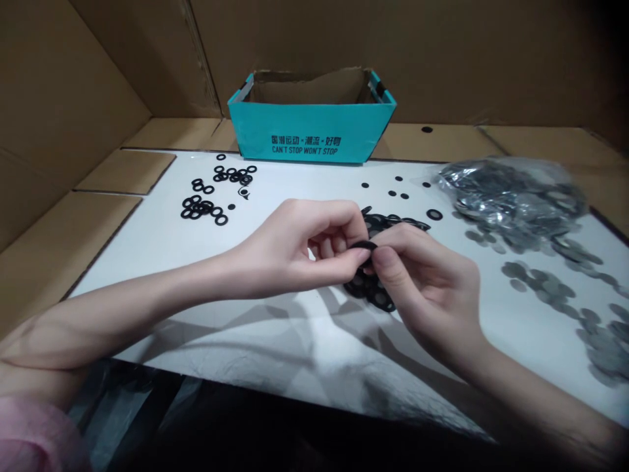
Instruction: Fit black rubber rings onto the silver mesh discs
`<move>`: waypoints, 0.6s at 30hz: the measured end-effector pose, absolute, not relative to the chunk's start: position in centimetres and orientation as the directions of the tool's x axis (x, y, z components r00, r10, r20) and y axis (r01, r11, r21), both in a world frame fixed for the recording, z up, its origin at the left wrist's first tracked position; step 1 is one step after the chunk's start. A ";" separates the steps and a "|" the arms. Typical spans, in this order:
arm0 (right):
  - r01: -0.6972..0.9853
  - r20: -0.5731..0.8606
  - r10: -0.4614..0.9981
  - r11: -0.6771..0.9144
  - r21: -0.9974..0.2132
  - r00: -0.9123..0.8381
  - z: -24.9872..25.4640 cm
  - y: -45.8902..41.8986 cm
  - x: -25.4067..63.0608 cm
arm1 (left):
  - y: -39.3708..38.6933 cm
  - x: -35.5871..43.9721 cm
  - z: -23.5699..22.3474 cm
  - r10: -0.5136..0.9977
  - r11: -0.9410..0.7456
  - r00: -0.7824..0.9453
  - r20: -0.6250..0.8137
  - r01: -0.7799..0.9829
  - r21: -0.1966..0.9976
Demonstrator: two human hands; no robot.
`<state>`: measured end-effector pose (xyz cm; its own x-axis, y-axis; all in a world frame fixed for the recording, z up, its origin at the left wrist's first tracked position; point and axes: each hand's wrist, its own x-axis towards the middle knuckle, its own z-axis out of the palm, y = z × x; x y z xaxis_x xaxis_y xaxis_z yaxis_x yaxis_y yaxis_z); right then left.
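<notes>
Between the fingertips of both hands is a thin black ring-like disc (364, 246), tilted so its edge faces me. My left hand (314, 242) pinches it with thumb and forefinger. On its other side my right hand (427, 282) pinches it too, thumb pressed near the rim. Beneath and behind the hands lies a pile of black discs with grey centres (378, 295), partly hidden by my fingers. Loose black rings (199, 208) lie in clusters left of my left hand.
A turquoise box (309, 131) stands at the back, before brown cardboard walls (393, 59). To the right lie a clear plastic bag (511, 196) of discs and scattered grey discs (540, 285). Small black discs (392, 193) dot the white tabletop (295, 180).
</notes>
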<state>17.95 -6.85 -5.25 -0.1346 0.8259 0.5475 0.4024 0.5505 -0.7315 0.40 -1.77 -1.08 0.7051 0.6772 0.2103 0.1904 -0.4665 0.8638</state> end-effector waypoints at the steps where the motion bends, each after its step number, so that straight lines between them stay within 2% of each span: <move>1: 0.411 0.566 0.815 0.561 -0.718 -0.125 -5.2 -6.9 17.9 | -1.7 0.3 -0.9 0.659 -0.459 0.730 0.182 0.198 0.866; 3: 0.422 0.599 0.789 0.593 -0.686 -0.137 -5.3 -6.9 17.9 | -1.5 0.0 -0.4 0.625 -0.435 0.773 0.108 0.230 0.871; 6: 0.437 0.595 0.763 0.638 -0.633 -0.252 -5.1 -6.6 18.3 | -1.3 -0.2 0.1 0.609 -0.439 0.793 0.036 0.298 0.848; 10: 0.464 0.591 0.728 0.681 -0.566 -0.347 -4.6 -5.9 18.9 | -1.3 -0.2 0.1 0.620 -0.514 0.778 0.097 0.310 0.800; 15: 0.386 0.549 0.772 0.635 -0.669 -0.319 -4.3 -6.0 18.9 | -1.2 -0.2 0.0 0.558 -0.589 0.818 0.136 0.275 0.759; 18: 0.291 0.433 0.869 0.489 -0.822 -0.239 -4.8 -6.1 19.0 | -1.0 -0.3 -0.1 0.560 -0.611 0.808 0.185 0.252 0.751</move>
<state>18.97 -6.14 -4.85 -0.2392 0.8692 0.4328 0.2912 0.4894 -0.8220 -0.27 -0.96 -0.11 0.8076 0.5601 0.1846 0.2518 -0.6106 0.7509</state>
